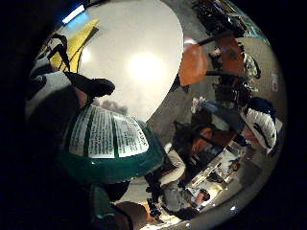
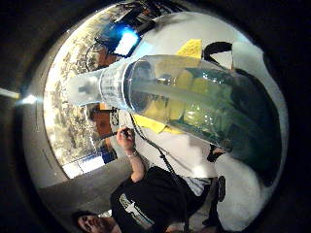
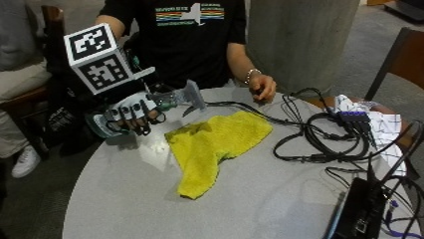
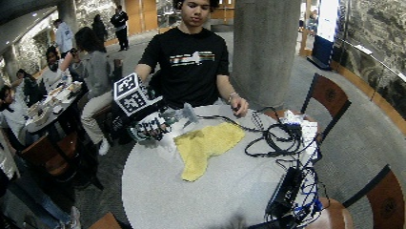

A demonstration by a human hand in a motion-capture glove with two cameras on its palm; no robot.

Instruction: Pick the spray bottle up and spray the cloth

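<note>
My gloved right hand grips the spray bottle, lifted off the table, sideways, nozzle toward the yellow cloth just beside it. Pickup done; spraying left, I judge. Past the cloth, my bare hand rests on the table.

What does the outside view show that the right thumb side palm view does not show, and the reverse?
Only the outside view shows the gloved right hand gripping the spray bottle from outside, held tipped on its side above the table, its nozzle toward the yellow cloth, and the tangle of black cables beside the cloth. Only the thumb side palm view shows, close up, the tube and liquid inside the clear bottle. Both show the bottle, the cloth on the table and the person's bare hand.
</note>
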